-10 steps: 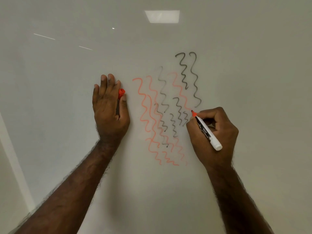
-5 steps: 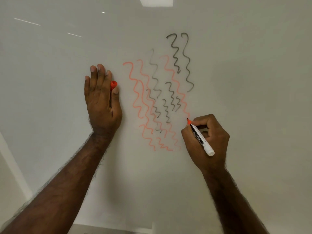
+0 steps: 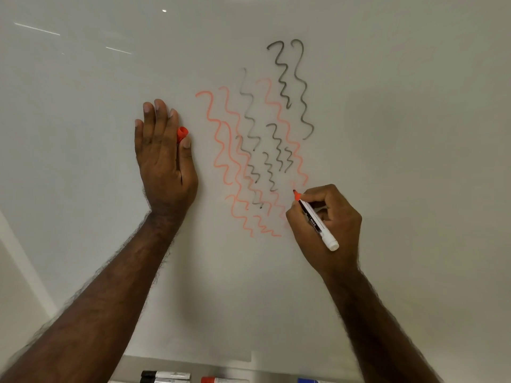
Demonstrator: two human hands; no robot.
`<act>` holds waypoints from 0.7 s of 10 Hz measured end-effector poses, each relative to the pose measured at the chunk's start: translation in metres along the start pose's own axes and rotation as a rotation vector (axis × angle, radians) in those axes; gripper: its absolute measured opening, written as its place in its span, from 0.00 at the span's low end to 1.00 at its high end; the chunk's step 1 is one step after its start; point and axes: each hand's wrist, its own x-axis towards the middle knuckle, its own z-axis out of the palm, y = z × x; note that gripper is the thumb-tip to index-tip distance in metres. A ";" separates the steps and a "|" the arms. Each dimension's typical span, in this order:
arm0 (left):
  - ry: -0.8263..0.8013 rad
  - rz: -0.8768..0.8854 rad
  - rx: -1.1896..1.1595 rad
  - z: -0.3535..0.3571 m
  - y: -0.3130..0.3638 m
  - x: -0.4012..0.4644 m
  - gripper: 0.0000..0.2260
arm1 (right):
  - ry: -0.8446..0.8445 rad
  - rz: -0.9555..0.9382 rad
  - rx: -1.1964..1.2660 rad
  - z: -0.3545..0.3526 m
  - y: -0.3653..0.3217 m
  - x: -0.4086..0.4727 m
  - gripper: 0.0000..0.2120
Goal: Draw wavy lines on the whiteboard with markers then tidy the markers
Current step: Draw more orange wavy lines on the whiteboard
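The whiteboard (image 3: pixel 401 161) fills the view and carries several red and black wavy lines (image 3: pixel 257 150) in its middle. My right hand (image 3: pixel 326 228) grips an uncapped red marker (image 3: pixel 315 219), whose red tip touches the board at the lower right end of the lines. My left hand (image 3: pixel 163 158) lies flat against the board to the left of the drawing. Its thumb and forefinger pinch the red marker cap (image 3: pixel 181 134).
A ledge (image 3: pixel 276 369) runs under the board at the bottom of the view. On it lie two black-capped markers (image 3: pixel 163 376), a red-capped marker (image 3: pixel 221 380) and a blue one (image 3: pixel 312 380), all partly cut off by the frame edge.
My right hand has carried the red marker down the board, lengthening the rightmost red wavy line. The view has tipped downward, bringing the ledge and its markers into sight.
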 end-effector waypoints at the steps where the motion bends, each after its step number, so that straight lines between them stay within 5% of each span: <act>1: 0.002 -0.001 0.002 0.000 0.000 -0.001 0.18 | 0.023 0.051 0.025 -0.004 0.008 -0.010 0.07; 4: 0.014 -0.007 0.005 0.000 0.001 -0.004 0.18 | 0.010 -0.018 -0.090 -0.010 0.018 -0.029 0.06; 5: 0.017 -0.005 0.008 0.000 0.001 -0.006 0.18 | 0.167 -0.050 -0.110 -0.016 0.008 -0.003 0.07; 7: 0.008 -0.008 0.007 0.000 0.001 -0.008 0.18 | 0.175 -0.172 -0.048 -0.013 -0.006 0.041 0.05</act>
